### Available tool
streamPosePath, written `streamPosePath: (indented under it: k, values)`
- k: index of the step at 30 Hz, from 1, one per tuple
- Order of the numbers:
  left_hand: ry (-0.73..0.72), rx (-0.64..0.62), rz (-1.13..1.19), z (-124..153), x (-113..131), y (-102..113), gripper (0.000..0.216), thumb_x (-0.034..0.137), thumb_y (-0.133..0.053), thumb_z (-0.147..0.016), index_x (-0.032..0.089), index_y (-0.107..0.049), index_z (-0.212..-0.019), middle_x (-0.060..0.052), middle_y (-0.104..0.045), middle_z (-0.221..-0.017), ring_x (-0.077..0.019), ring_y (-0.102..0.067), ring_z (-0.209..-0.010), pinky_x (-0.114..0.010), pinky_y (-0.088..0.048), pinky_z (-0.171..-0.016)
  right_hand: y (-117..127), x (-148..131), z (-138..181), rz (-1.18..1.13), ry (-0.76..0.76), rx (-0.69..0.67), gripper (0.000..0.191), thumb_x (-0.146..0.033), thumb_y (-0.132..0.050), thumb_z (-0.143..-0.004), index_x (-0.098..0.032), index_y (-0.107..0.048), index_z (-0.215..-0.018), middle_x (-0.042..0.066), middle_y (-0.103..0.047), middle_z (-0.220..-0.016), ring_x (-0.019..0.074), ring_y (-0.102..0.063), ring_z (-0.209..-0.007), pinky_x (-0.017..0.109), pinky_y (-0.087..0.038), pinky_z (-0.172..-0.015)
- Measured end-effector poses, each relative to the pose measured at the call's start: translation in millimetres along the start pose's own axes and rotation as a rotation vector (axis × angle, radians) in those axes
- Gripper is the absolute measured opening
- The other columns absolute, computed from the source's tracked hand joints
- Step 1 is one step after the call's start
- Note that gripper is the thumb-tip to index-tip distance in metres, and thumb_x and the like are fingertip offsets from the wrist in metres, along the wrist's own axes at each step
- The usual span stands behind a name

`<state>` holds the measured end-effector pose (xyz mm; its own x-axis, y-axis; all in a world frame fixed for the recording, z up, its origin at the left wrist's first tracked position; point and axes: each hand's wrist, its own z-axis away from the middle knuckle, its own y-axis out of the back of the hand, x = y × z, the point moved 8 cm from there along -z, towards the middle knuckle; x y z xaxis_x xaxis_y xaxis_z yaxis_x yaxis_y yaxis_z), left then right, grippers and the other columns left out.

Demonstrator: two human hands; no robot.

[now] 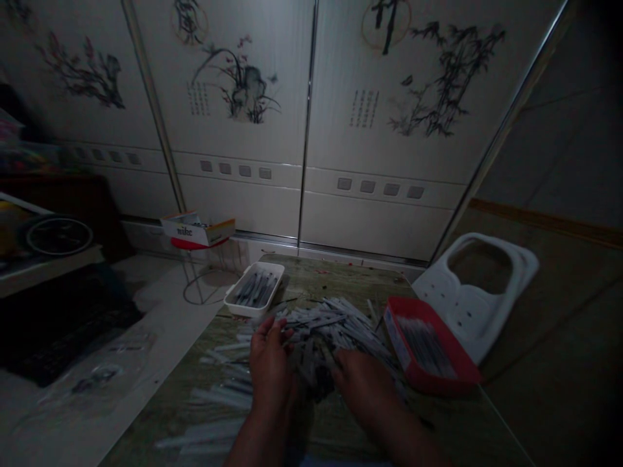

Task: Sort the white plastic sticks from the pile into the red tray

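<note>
A loose pile of slender pen-like sticks (341,318), whitish with dark parts, lies on the wood-patterned table. My left hand (271,363) is at the pile's left side, palm turned inward, its fingers loosely bent and apart; I see nothing held in it. My right hand (363,386) reaches into the near right of the pile with fingers curled in. Its fingertips are hidden among the sticks, and what they grip is too dark and blurred to make out. Between the hands is a dark clump of sticks (314,370).
A white tray (230,303) of similar sticks stands at the far left, a red basket (467,370) of them at the right. More sticks (221,397) lie left. Beyond are a white plastic chair (479,311), a stool (198,244) bearing an open box (187,230), and sliding doors (243,143).
</note>
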<state>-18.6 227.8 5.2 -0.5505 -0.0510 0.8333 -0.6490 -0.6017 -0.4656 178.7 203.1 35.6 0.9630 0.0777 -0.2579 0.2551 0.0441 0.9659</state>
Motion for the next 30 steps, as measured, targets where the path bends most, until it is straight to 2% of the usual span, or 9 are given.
streamPosePath:
  k: [5, 9, 13, 16, 20, 23, 25, 27, 30]
  values:
    - [0.029, -0.009, 0.036, 0.4, -3.1, -1.0, 0.035, 0.030, -0.074, -0.080, 0.023, -0.064, -0.113, -0.004, -0.073, -0.106, -0.0140, -0.067, -0.077, -0.023, -0.045, -0.057, -7.0, -2.9, -5.3, 0.017, -0.010, 0.000, 0.012, -0.027, -0.061, -0.089, -0.023, -0.072, -0.086, 0.008, -0.080, -0.089, 0.0249, -0.074, -0.086, 0.030, -0.033, -0.065]
    - [0.036, -0.029, 0.043, 3.2, -2.8, -3.1, 0.032, 0.028, -0.072, -0.081, 0.022, -0.063, -0.111, -0.005, -0.072, -0.106, -0.0140, -0.066, -0.076, -0.024, -0.046, -0.058, -8.1, -1.5, -3.9, 0.006, -0.011, 0.007, 0.013, -0.028, -0.059, -0.091, -0.024, -0.070, -0.084, 0.005, -0.079, -0.086, 0.0226, -0.073, -0.083, 0.029, -0.031, -0.064]
    - [0.035, -0.055, -0.001, 5.9, -3.2, -6.5, 0.033, 0.029, -0.072, -0.081, 0.022, -0.063, -0.112, -0.005, -0.073, -0.104, -0.0137, -0.065, -0.075, -0.024, -0.046, -0.059, -0.7, 6.4, -1.1, -0.034, -0.032, 0.039, 0.017, -0.029, -0.055, -0.094, -0.025, -0.068, -0.084, 0.002, -0.077, -0.084, 0.0203, -0.071, -0.080, 0.029, -0.029, -0.061]
    - [0.066, -0.104, -0.053, 9.7, -9.5, -12.8, 0.040, 0.033, -0.075, -0.079, 0.021, -0.063, -0.115, -0.003, -0.071, -0.093, -0.0134, -0.063, -0.069, -0.023, -0.044, -0.057, 7.9, 10.8, 1.3, -0.095, -0.037, 0.076, 0.016, -0.029, -0.055, -0.095, -0.026, -0.069, -0.088, 0.001, -0.077, -0.087, 0.0199, -0.070, -0.082, 0.028, -0.030, -0.063]
    - [0.100, -0.276, -0.146, 21.5, -21.7, -27.9, 0.045, 0.038, -0.080, -0.074, 0.018, -0.065, -0.111, -0.001, -0.068, -0.080, -0.0128, -0.059, -0.062, -0.023, -0.041, -0.055, 17.8, 10.3, 5.6, -0.112, -0.051, 0.112, 0.015, -0.032, -0.055, -0.095, -0.027, -0.070, -0.094, 0.002, -0.077, -0.090, 0.0222, -0.069, -0.085, 0.029, -0.032, -0.065]
    - [0.163, -0.484, -0.229, 34.3, -35.2, -41.2, 0.041, 0.042, -0.081, -0.072, 0.016, -0.069, -0.100, 0.000, -0.065, -0.072, -0.0117, -0.055, -0.056, -0.023, -0.039, -0.053, 22.3, 7.0, 6.0, -0.162, -0.032, 0.120, 0.017, -0.035, -0.055, -0.095, -0.026, -0.070, -0.095, 0.002, -0.077, -0.090, 0.0225, -0.070, -0.085, 0.029, -0.035, -0.066]
    - [0.188, -0.551, -0.230, 37.8, -39.1, -44.7, 0.037, 0.045, -0.082, -0.071, 0.016, -0.068, -0.090, 0.003, -0.060, -0.064, -0.0104, -0.051, -0.052, -0.022, -0.037, -0.052, 24.8, 6.8, 3.4, -0.232, -0.004, 0.131, 0.020, -0.037, -0.054, -0.096, -0.026, -0.071, -0.098, 0.002, -0.077, -0.093, 0.0216, -0.070, -0.086, 0.029, -0.038, -0.068]
    - [0.165, -0.511, -0.180, 33.0, -34.5, -42.2, 0.038, 0.048, -0.082, -0.069, 0.017, -0.065, -0.084, 0.005, -0.056, -0.060, -0.0093, -0.047, -0.049, -0.022, -0.035, -0.050, 25.7, 11.3, -1.5, -0.281, 0.003, 0.137, 0.025, -0.039, -0.051, -0.098, -0.026, -0.071, -0.102, 0.002, -0.077, -0.096, 0.0206, -0.070, -0.088, 0.028, -0.041, -0.071]
    - [0.120, -0.352, -0.073, 19.6, -22.2, -31.2, 0.043, 0.052, -0.083, -0.067, 0.019, -0.061, -0.085, 0.007, -0.055, -0.059, -0.0089, -0.046, -0.048, -0.021, -0.034, -0.048, 22.6, 24.1, -11.1, -0.227, -0.047, 0.120, 0.027, -0.035, -0.047, -0.100, -0.024, -0.071, -0.108, 0.004, -0.077, -0.102, 0.0198, -0.070, -0.094, 0.027, -0.044, -0.076]
